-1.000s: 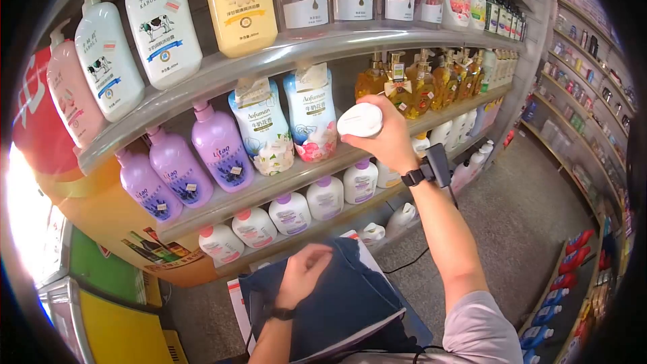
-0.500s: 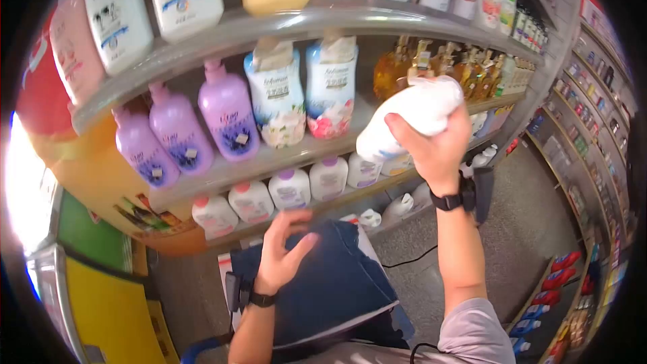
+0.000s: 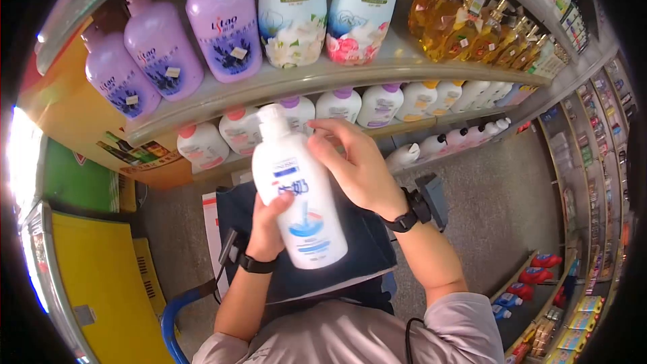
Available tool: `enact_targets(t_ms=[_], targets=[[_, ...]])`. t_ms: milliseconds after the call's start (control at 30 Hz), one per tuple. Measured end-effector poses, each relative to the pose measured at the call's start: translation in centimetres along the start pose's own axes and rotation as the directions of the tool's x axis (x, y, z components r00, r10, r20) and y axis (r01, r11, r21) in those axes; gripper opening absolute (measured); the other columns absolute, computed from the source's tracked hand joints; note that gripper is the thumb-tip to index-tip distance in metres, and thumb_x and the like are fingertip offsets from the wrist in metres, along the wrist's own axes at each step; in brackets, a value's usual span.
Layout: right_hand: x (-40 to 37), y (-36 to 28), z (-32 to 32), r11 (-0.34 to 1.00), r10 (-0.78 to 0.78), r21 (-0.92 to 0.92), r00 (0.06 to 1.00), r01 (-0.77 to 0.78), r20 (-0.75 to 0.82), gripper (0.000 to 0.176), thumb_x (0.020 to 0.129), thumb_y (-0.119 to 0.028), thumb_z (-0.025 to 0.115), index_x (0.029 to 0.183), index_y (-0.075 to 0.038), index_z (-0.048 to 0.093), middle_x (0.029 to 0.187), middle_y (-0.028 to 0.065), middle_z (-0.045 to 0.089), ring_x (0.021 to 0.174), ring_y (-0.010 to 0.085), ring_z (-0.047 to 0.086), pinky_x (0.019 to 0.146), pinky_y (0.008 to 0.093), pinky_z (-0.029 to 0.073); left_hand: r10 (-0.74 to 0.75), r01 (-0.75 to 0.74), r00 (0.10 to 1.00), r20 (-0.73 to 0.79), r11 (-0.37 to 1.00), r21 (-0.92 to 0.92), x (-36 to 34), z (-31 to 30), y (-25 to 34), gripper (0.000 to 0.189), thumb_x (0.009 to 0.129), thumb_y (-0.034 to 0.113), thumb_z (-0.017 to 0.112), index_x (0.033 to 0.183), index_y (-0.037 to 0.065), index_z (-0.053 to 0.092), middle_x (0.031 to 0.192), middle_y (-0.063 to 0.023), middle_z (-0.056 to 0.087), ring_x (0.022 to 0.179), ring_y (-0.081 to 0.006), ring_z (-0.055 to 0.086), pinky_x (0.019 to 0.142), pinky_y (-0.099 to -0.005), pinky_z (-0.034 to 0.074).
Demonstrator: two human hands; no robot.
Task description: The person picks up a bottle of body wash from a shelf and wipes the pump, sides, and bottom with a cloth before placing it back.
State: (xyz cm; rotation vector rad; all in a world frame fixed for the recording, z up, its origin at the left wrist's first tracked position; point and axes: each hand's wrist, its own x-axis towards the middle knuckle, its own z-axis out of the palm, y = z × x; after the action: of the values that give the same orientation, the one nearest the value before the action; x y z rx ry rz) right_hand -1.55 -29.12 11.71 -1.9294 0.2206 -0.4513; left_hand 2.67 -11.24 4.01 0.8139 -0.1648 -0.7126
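A white pump bottle (image 3: 311, 210) with blue lettering and a blue splash picture stands nearly upright in front of me, leaning slightly left. My left hand (image 3: 267, 230) grips its lower left side, thumb across the front and the other fingers hidden behind. Beside the bottle's right shoulder is my right hand (image 3: 358, 170), its thumb and fingers apart and the fingertips close to the bottle below the pump head. Under the bottle lies dark blue cloth (image 3: 367, 246) on a cart. Both wrists wear black straps with small devices.
Purple pump bottles (image 3: 222, 23) and blue-white floral bottles (image 3: 292, 17) line the shelf ahead, with amber bottles (image 3: 465, 34) to their right. White bottles (image 3: 383, 106) fill the shelf below. A blue cart handle (image 3: 170, 323) curves at lower left; stocked shelves (image 3: 573, 155) run along the right.
The white bottle has come down from the shelf front to above the cloth and turned upright, label facing me. My left hand has taken hold of it; my right hand's fingers have opened. The view has tilted downward.
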Motion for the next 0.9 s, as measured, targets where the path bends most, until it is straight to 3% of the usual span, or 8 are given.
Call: enact_targets(t_ms=[100, 200, 300, 433, 667, 800, 833, 900], targets=[[-3.0, 4.4, -0.5, 0.801, 0.100, -0.592, 0.995, -0.085, -0.007, 0.062, 0.084, -0.051, 0.072, 0.116, 0.001, 0.062, 0.106, 0.0206, 0.067, 0.095, 0.0398, 0.066, 0.081, 0.0452, 0.054, -0.106, 0.096, 0.993, -0.045, 0.980, -0.176, -0.4, -3.6, 0.5, 0.045, 0.094, 0.025, 0.061, 0.129, -0.001, 0.052, 0.114, -0.0145, 0.067, 0.099, -0.0254, 0.068, 0.086, -0.0359, 0.056], [-6.4, 8.3, -0.1, 0.571, 0.349, -0.771, 0.933, -0.283, -0.083, 0.074, 0.078, -0.058, 0.075, 0.115, 0.003, 0.055, 0.104, 0.0233, 0.066, 0.097, 0.0407, 0.066, 0.081, 0.0467, 0.054, -0.089, 0.081, 0.986, -0.144, 0.995, -0.058, -0.5, -5.8, 0.9, 0.044, 0.092, 0.023, 0.063, 0.128, -0.002, 0.053, 0.114, -0.0145, 0.067, 0.100, -0.0241, 0.068, 0.085, -0.0350, 0.056], [-7.3, 9.1, 0.1, 0.537, 0.400, -0.781, 0.911, -0.318, -0.096, 0.075, 0.077, -0.057, 0.077, 0.113, 0.004, 0.054, 0.105, 0.0246, 0.065, 0.099, 0.0418, 0.066, 0.080, 0.0466, 0.055, -0.103, 0.122, 0.984, -0.145, 0.985, 0.126, -0.5, -6.4, 0.4, 0.045, 0.091, 0.023, 0.064, 0.128, -0.002, 0.053, 0.115, -0.0143, 0.067, 0.101, -0.0231, 0.067, 0.086, -0.0345, 0.055], [-7.4, 9.7, -0.7, 0.557, 0.504, -0.702, 0.853, -0.443, -0.137, 0.069, 0.077, -0.054, 0.078, 0.107, 0.004, 0.056, 0.096, 0.0246, 0.067, 0.091, 0.0428, 0.067, 0.078, 0.0472, 0.055, -0.207, 0.212, 0.975, -0.076, 0.976, 0.058, -0.7, -5.9, -1.3, 0.047, 0.090, 0.023, 0.065, 0.128, -0.002, 0.054, 0.115, -0.0138, 0.067, 0.102, -0.0216, 0.066, 0.089, -0.0339, 0.052], [-8.5, 10.7, -0.7, 0.582, 0.427, -0.756, 0.904, -0.299, -0.028, 0.042, 0.084, -0.041, 0.075, 0.083, -0.001, 0.064, 0.073, 0.0172, 0.067, 0.070, 0.0346, 0.067, 0.064, 0.0435, 0.051, -0.393, 0.394, 0.918, -0.050, 0.919, 0.012, -0.3, -6.6, -3.4, 0.046, 0.095, 0.026, 0.063, 0.129, -0.002, 0.053, 0.113, -0.0125, 0.067, 0.101, -0.0205, 0.067, 0.088, -0.0339, 0.054], [-7.8, 9.8, -1.2, 0.837, 0.501, -0.317, 0.858, -0.446, 0.114, 0.025, 0.089, -0.027, 0.070, 0.081, -0.005, 0.061, 0.073, 0.0090, 0.064, 0.064, 0.0220, 0.061, 0.060, 0.0363, 0.046, -0.604, 0.604, 0.796, -0.028, 0.792, 0.085, 0.1, -6.9, -2.5, 0.045, 0.096, 0.028, 0.062, 0.129, -0.003, 0.055, 0.115, -0.0117, 0.067, 0.100, -0.0187, 0.067, 0.084, -0.0323, 0.056], [-8.1, 10.8, -1.5, 0.898, 0.440, -0.088, 0.884, -0.432, 0.159, 0.019, 0.091, -0.019, 0.065, 0.081, -0.005, 0.058, 0.068, -0.0008, 0.053, 0.064, 0.0095, 0.050, 0.058, 0.0290, 0.039, -0.629, 0.629, 0.777, -0.033, 0.772, 0.091, -0.1, -6.7, -2.1, 0.045, 0.096, 0.025, 0.063, 0.130, -0.004, 0.054, 0.116, -0.0110, 0.067, 0.100, -0.0178, 0.067, 0.083, -0.0319, 0.056], [-8.1, 10.9, -1.7, 0.747, 0.531, 0.367, 0.829, -0.555, 0.174, 0.014, 0.092, -0.013, 0.062, 0.080, -0.006, 0.057, 0.075, -0.0059, 0.052, 0.072, 0.0043, 0.049, 0.062, 0.0244, 0.039, -0.571, 0.565, 0.821, -0.001, 0.811, 0.154, -1.0, -5.9, -1.2, 0.046, 0.094, 0.024, 0.065, 0.129, -0.004, 0.054, 0.115, -0.0106, 0.067, 0.099, -0.0170, 0.067, 0.082, -0.0316, 0.055]])
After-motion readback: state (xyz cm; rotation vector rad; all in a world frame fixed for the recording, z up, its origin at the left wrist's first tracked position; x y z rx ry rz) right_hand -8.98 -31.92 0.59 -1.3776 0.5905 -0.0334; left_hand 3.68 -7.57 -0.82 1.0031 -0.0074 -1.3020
